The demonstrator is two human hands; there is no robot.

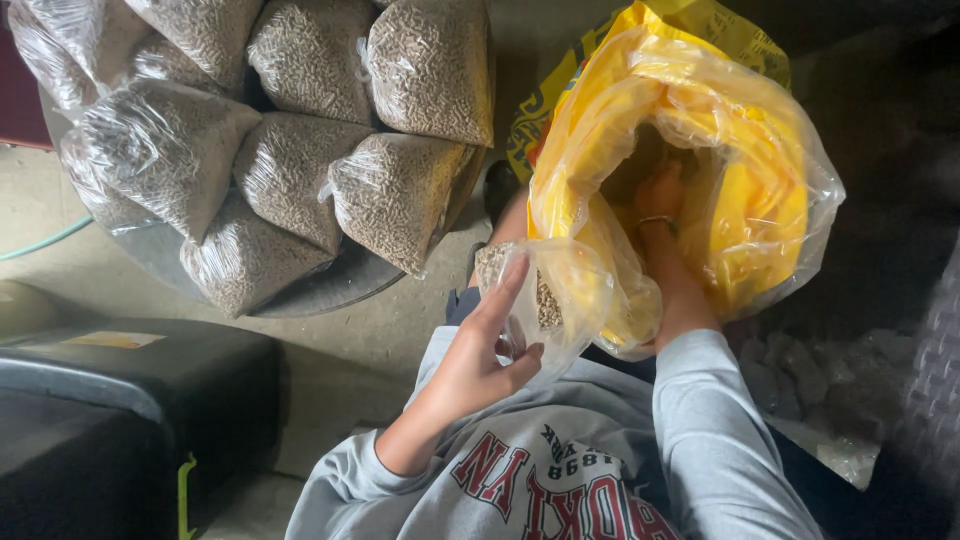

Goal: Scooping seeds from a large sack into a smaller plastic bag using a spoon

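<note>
My left hand (487, 345) grips the mouth of a small clear plastic bag (540, 290) partly filled with brown pellets, held against the side of a big yellow sack (745, 190) lined with clear plastic. My right hand (660, 195) reaches deep into the open sack, a thin bracelet on its wrist; the fingers are sunk in shadow, so I cannot tell what they hold. Both arms wear grey sleeves, and a grey sweatshirt with red lettering shows at the bottom.
Several tied clear bags of pellets (290, 150) are piled on a round dark tray (330, 285) at the upper left. A black bin (110, 410) stands at the lower left on the concrete floor. A green hose (40, 240) crosses the floor. Crumpled plastic (820, 390) lies right.
</note>
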